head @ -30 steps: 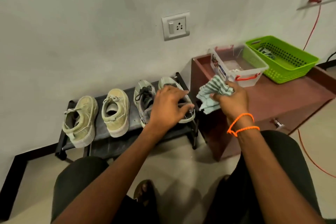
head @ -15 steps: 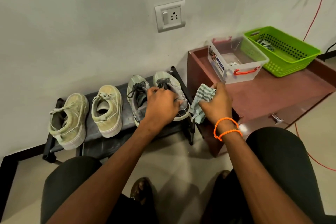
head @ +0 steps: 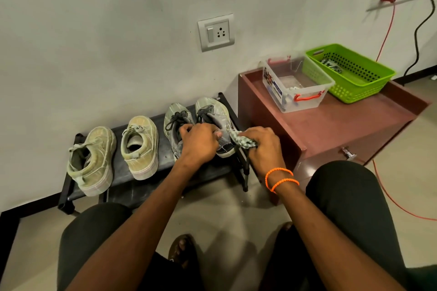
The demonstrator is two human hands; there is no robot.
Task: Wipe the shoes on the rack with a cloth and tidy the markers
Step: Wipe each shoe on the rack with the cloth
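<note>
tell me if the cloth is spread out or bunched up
Bunched up. The cloth is a crumpled wad gripped in the right hand, pressed against the side of the grey shoe on the rack.

Domestic room, likely home entryway. Evidence: low black shoe rack (head: 142, 172) with worn shoes against plastered wall (head: 94, 30), wall socket (head: 216, 32), tiled floor (head: 224, 208), brown cabinet (head: 331, 130) carrying storage baskets.

Matt canvas shoes (head: 139, 146), woven cloth (head: 242, 140), glossy wooden cabinet (head: 331, 125), perforated plastic basket (head: 354, 92).
</note>
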